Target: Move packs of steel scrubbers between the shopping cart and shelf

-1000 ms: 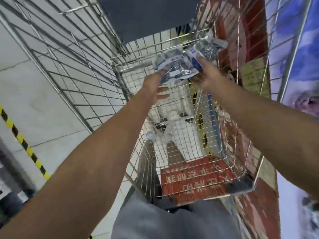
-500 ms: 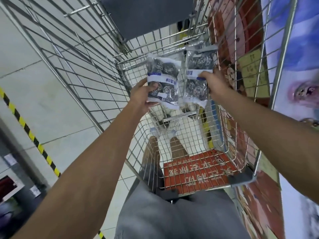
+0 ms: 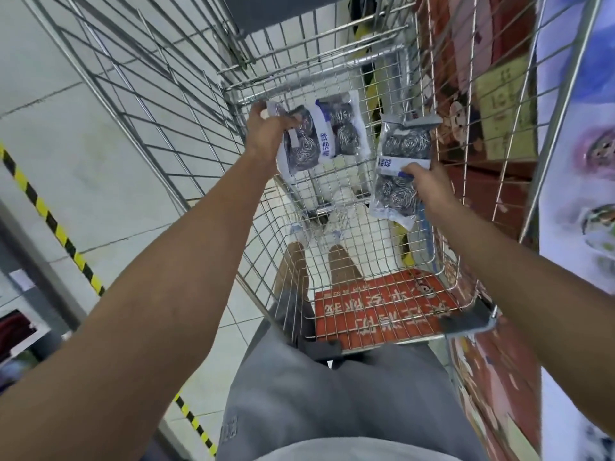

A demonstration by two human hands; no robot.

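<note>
We are reaching both arms out over the wire shopping cart, each hand holding steel scrubbers above its basket. Our left hand is curling its fingers over the top of a scrubber pack, clamping it from above, and a second pack is fanning out just beside it to the right, touching or overlapping the first; we cannot tell whether the fingers are gripping both or only the nearer one. Our right hand is pinching a third, taller pack near its middle, thumb pressing on the white and blue label band, with the pack standing roughly upright and tilting slightly. The two hands are holding their packs apart from each other, with open cart mesh showing between them. Through the basket floor we are seeing white shoes and the pale tiled floor. A red printed panel is lying at the near end of the cart, and yellow-and-black hazard tape is running across the floor to our left.
</note>
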